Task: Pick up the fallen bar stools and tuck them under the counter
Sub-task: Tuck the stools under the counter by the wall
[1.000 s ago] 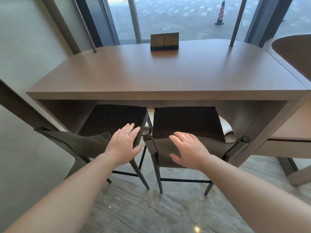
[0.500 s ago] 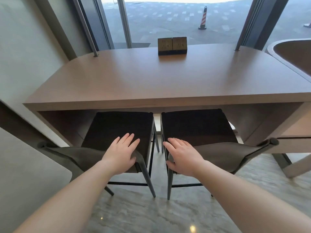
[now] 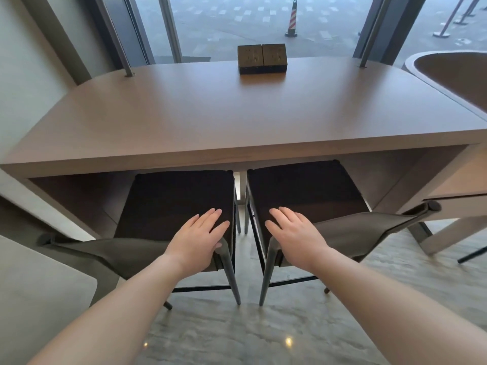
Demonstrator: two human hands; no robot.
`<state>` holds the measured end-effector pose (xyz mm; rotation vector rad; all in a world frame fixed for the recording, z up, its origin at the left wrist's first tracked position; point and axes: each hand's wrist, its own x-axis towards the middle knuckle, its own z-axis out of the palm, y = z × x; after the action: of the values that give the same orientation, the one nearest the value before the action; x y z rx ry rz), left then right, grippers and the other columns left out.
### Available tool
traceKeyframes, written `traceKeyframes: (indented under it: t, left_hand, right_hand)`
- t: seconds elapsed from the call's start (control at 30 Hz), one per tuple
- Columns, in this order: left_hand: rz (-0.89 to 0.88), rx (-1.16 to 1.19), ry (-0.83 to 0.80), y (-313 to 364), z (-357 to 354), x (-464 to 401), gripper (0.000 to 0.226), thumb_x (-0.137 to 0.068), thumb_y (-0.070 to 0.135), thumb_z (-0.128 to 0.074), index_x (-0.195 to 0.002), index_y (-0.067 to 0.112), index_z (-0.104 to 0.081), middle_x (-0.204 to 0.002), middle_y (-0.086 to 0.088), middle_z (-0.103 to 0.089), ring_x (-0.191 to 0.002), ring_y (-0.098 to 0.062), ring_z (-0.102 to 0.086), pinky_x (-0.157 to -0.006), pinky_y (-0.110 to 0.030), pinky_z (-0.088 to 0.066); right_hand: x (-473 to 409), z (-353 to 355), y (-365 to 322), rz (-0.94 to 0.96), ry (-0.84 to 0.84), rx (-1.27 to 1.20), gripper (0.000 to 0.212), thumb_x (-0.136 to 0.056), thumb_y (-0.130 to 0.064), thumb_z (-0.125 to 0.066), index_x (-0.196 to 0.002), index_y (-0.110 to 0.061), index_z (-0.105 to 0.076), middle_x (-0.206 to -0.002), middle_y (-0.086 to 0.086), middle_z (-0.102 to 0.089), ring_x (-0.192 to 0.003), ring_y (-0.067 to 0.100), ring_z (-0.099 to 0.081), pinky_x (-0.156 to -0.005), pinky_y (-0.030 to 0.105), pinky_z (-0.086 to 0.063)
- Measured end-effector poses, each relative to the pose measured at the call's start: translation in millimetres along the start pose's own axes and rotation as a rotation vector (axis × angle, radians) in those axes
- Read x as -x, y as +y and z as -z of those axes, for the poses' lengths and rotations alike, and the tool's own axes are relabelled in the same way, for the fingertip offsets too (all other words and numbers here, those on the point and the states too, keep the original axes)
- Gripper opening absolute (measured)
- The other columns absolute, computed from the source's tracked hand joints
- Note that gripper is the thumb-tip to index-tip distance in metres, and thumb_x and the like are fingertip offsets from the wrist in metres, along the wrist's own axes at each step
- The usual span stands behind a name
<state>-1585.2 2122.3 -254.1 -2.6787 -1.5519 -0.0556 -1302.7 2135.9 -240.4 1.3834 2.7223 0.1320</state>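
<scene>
A long brown wooden counter (image 3: 237,119) fronts tall windows above grey marble floor (image 3: 263,335). Two upright dark-seated, grey-backed bar stools (image 3: 179,198) sit tucked beneath; my left hand (image 3: 199,239) and right hand (image 3: 295,234) rest flat, fingers relaxed, on their backrests.

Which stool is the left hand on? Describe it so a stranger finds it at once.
Start at the long wooden counter by the window. Two dark-seated bar stools stand side by side, partly under its front edge. It is the left stool, under the left hand, nearest the grey wall; its twin, the right stool, sits towards the neighbouring table.
</scene>
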Motion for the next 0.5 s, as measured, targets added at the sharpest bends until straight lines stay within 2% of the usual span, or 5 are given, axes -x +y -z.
traceKeyframes:
  t: [0.13,0.3,0.5]
  left_hand:
    - [-0.013,-0.003,0.023,0,1,0,0.05,-0.094,0.021,-0.061,-0.141,0.014,-0.047,-0.152,-0.015,-0.04,-0.144,-0.029,-0.031,-0.113,-0.046,-0.034]
    - [-0.023,-0.011,0.043,2,1,-5,0.046,-0.089,0.019,-0.067,-0.133,0.011,-0.055,-0.146,-0.018,-0.048,-0.14,-0.032,-0.039,-0.11,-0.048,-0.039]
    - [-0.012,-0.02,0.066,6,4,-12,0.048,-0.085,0.017,-0.072,-0.13,0.01,-0.059,-0.142,-0.019,-0.052,-0.137,-0.033,-0.042,-0.108,-0.048,-0.041]
  right_hand:
    - [-3,1,-2,-0.022,0.015,-0.009,0.065,-0.073,-0.006,-0.076,-0.133,-0.012,-0.052,-0.147,0.016,-0.044,-0.139,0.038,-0.037,-0.109,0.046,-0.037]
    - [-5,2,-4,-0.011,0.02,-0.012,0.062,-0.072,-0.003,-0.075,-0.131,-0.009,-0.055,-0.143,0.017,-0.049,-0.136,0.038,-0.04,-0.107,0.046,-0.04]
    - [-21,0,-10,-0.021,0.049,-0.033,0.067,-0.08,-0.002,-0.068,-0.142,-0.01,-0.043,-0.149,0.014,-0.041,-0.142,0.034,-0.031,-0.11,0.043,-0.037]
